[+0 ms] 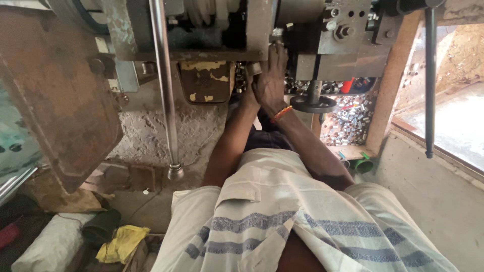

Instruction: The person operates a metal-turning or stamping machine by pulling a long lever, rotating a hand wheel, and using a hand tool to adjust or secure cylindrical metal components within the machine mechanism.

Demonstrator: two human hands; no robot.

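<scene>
Right hand [272, 83] reaches up to the machine [302, 30]; left hand [247, 90] just beside it pinches a small metal ring [253, 68], its axis roughly level; right grip unclear

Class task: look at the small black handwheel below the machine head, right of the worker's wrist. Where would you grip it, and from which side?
Grip the handwheel by its outer rim, probably coming from below and in front. It lies flat on an upright spindle, so the rim is exposed, while the machine body crowds it from above.
</scene>
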